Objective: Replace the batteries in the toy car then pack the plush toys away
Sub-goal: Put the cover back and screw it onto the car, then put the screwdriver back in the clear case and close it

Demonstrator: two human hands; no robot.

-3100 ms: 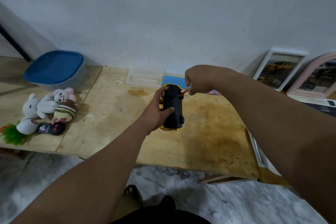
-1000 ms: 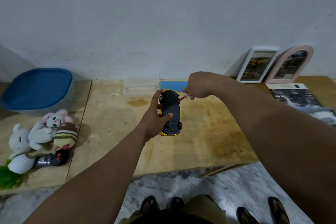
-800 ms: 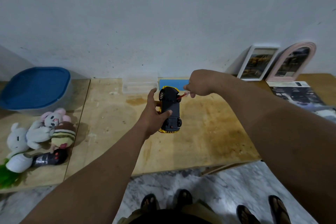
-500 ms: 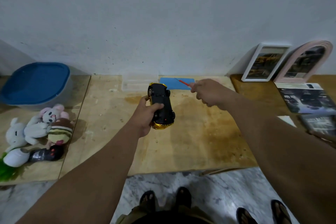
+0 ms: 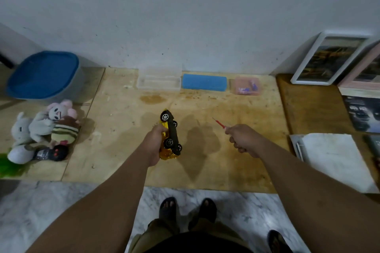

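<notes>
Domestic room, improvised work area: low plywood boards (image 5: 205, 160) laid on marble-patterned floor (image 5: 51, 211) against a plain wall; framed pictures (image 5: 329, 57), plush toys (image 5: 47, 127), and a lidded storage tub (image 5: 43, 76) present.

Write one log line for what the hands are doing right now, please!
left hand: holds toy car on its side | right hand: holds red screwdriver clear of car | plush toys: unpacked on table

A wooden counter (image 5: 123, 121) runs along a white wall (image 5: 185, 10). Against the wall lie a clear plastic box (image 5: 158, 80), a blue case (image 5: 204, 82) and a small pink box (image 5: 246, 86). A white-framed picture (image 5: 329, 58) leans at right. Below is marble floor (image 5: 51, 209).
</notes>
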